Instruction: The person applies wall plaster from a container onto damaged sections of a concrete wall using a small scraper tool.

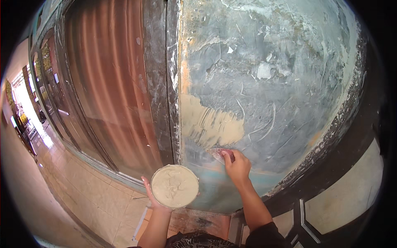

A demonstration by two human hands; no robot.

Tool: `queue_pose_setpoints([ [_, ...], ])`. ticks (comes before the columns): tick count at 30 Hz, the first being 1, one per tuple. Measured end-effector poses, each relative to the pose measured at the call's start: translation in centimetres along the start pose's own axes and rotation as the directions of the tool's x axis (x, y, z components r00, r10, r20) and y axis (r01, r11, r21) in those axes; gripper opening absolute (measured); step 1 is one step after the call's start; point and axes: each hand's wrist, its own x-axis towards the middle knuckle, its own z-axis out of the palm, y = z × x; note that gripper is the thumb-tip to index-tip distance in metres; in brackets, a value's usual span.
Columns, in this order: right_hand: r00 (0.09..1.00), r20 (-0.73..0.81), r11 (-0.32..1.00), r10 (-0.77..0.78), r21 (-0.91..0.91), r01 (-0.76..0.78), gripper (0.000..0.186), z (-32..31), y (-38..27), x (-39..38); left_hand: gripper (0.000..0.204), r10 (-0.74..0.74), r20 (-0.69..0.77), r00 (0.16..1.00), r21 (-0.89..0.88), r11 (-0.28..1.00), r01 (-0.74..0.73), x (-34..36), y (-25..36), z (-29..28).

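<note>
My left hand (149, 193) cups a round tub (174, 206) from beneath and the side, its thumb at the left rim. Cream-coloured putty (174, 185) fills the tub, with a rough, dented surface. In my right hand (239, 168) is a putty knife (216, 154) with a reddish handle; its blade lies against or very close to the wall (264, 107). Just above the blade, a streaky patch of cream putty (217, 124) covers part of the grey-blue, scraped wall. The fingers under the tub are mostly hidden.
Left of the wall stands a dark, paint-marked frame (159, 74) beside a glass panel with reddish-brown curtains (107, 62) behind it. A tiled floor (95, 198) runs along the left. Dark panelling with pale insets (343, 198) is at the lower right.
</note>
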Motion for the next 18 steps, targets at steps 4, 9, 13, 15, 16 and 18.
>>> queue_pose_setpoints([
  [4, 0.999, -0.011, 0.999, 0.041, 0.027, -0.041, 0.027, 0.0, 0.1, -0.4, 0.116, -0.042, 0.048, 0.998, -0.04, 0.998, 0.043, -0.1, 0.2, 0.5],
  [9, 0.999, 0.011, 0.998, 0.049, 0.027, -0.049, 0.027, 0.0, -0.4, -0.9, 0.116, -0.016, 0.066, 0.998, 0.055, 0.998, 0.012, 0.3, 0.5, -0.4],
  [13, 0.997, -0.038, 0.998, 0.06, 0.019, -0.059, 0.019, 0.2, -0.2, -0.5, 0.114, -0.03, 0.125, 0.992, 0.004, 1.0, 0.03, -0.2, 0.8, 0.2],
  [15, 0.997, -0.079, 1.0, 0.013, 0.027, -0.011, 0.027, -0.2, 0.1, -0.4, 0.114, -0.025, 0.113, 0.993, 0.016, 1.0, 0.024, -0.2, 0.9, 0.1],
  [16, 0.997, -0.079, 1.0, 0.012, 0.028, -0.01, 0.027, -0.2, -0.2, -0.5, 0.114, -0.021, 0.099, 0.995, 0.031, 0.999, 0.018, -0.1, 1.0, 0.0],
  [18, 0.999, -0.038, 0.998, 0.022, 0.062, -0.019, 0.028, -0.2, -0.8, -0.8, 0.114, -0.011, 0.074, 0.997, 0.04, 0.999, 0.008, 0.0, 1.0, -0.7],
])
